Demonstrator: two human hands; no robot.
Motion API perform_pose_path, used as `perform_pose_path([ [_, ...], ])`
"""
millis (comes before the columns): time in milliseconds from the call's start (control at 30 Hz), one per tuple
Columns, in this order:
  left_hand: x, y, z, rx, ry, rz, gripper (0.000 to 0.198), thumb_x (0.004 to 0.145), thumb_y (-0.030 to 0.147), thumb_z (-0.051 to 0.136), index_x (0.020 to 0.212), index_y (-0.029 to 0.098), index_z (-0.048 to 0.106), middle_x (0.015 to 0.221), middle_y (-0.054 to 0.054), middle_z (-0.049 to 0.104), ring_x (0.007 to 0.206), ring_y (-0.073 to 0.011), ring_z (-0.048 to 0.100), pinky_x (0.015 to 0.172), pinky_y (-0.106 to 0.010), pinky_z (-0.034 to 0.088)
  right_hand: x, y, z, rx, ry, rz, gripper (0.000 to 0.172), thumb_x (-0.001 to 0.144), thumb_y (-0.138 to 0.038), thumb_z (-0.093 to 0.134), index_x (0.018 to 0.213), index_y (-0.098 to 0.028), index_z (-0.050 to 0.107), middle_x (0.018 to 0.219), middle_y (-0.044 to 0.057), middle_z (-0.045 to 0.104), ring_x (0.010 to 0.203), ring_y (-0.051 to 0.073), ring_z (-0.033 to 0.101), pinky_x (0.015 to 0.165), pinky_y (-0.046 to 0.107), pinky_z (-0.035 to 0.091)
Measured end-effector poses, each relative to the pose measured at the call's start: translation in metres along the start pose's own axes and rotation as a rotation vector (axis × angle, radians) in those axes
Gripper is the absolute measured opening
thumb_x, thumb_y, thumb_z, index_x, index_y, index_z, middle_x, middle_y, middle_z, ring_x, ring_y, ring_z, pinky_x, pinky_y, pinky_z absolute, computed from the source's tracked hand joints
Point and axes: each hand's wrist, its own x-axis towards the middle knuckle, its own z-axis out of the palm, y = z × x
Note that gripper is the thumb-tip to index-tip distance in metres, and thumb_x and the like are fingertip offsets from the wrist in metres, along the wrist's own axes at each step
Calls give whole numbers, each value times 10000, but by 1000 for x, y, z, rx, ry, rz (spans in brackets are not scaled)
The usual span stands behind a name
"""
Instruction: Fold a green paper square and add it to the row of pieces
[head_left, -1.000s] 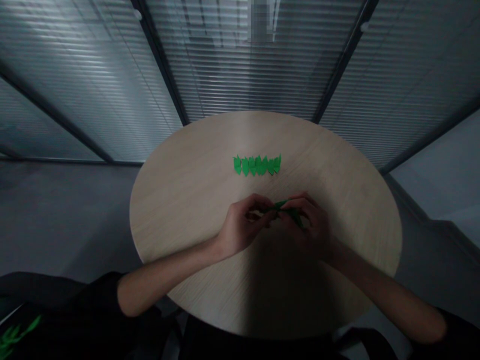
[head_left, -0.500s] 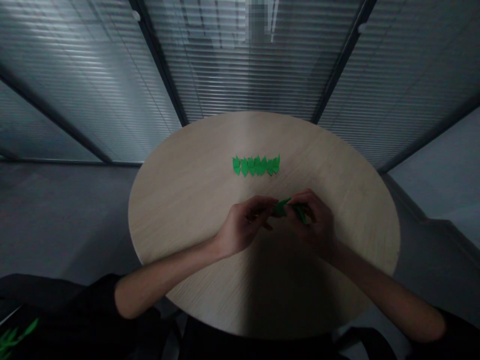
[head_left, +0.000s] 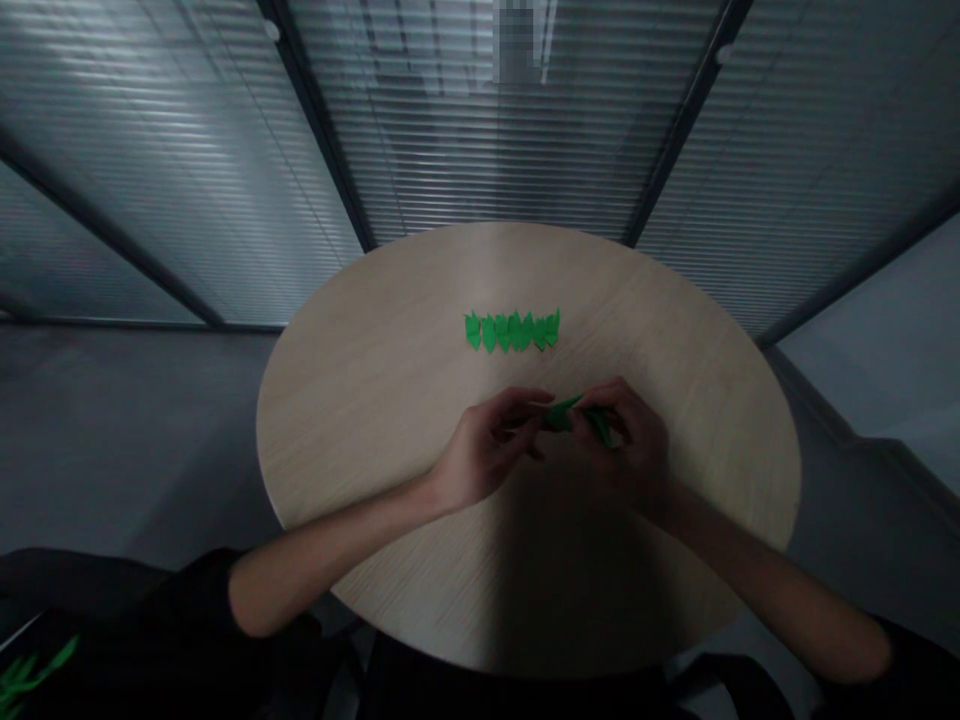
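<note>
Between my hands is a piece of folded green paper [head_left: 562,412], held above the near half of a round wooden table [head_left: 360,400]. My left hand [head_left: 495,440] pinches its left end between thumb and fingers. The fingers of my right hand [head_left: 626,440] are closed on its right part, where a green strip shows under the palm side. Its exact shape is partly hidden by the fingers. Farther back on the table lies a row of several small pointed green folded paper pieces [head_left: 514,330], side by side and apart from both hands.
Glass panels with blinds [head_left: 495,150] and dark frames rise behind the table. More green pieces [head_left: 30,680] show at the bottom left, beside a dark sleeve [head_left: 180,610]. Grey floor [head_left: 150,430] surrounds the table.
My left thumb and fingers have shifted very slightly on the green paper. The right hand and the row of pieces look the same.
</note>
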Motion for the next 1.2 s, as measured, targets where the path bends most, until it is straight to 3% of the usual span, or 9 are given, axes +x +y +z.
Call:
perform_pose_path([
  [167,1,1,1,-63,2,-3,286,965,232,622,1229,121,623,1110,-149,786,1020,-240,775,696,-293,686,0,0,0,14,6,21,69,944,-211,659,955,-249,602,882,3,607,753,143,602,629,260,530],
  [400,2,4,1,-26,21,-40,332,921,230,699,1232,144,622,1026,-99,798,808,-157,764,669,-240,660,0,1,1,49,-35,24,67,947,-217,667,947,-246,606,879,0,613,757,135,608,639,246,533],
  [600,2,1,1,34,67,-51,256,913,275,707,1119,134,653,899,-87,792,761,-172,768,649,-256,657,-3,4,3,80,-108,38,86,946,-218,677,997,-246,613,932,10,649,817,146,652,690,263,563],
  [933,1,-1,0,106,43,-10,179,941,244,684,1096,159,657,932,-63,768,768,-144,741,652,-234,637,-3,5,3,63,-141,-1,117,946,-194,654,1038,-251,609,917,8,663,800,148,676,696,272,586],
  [1200,-1,-1,-3,295,148,106,198,927,178,656,1125,170,640,898,-39,699,755,-131,686,621,-225,576,-2,4,0,100,-152,-58,185,931,-188,660,1101,-243,610,1043,49,686,889,170,716,740,288,632],
])
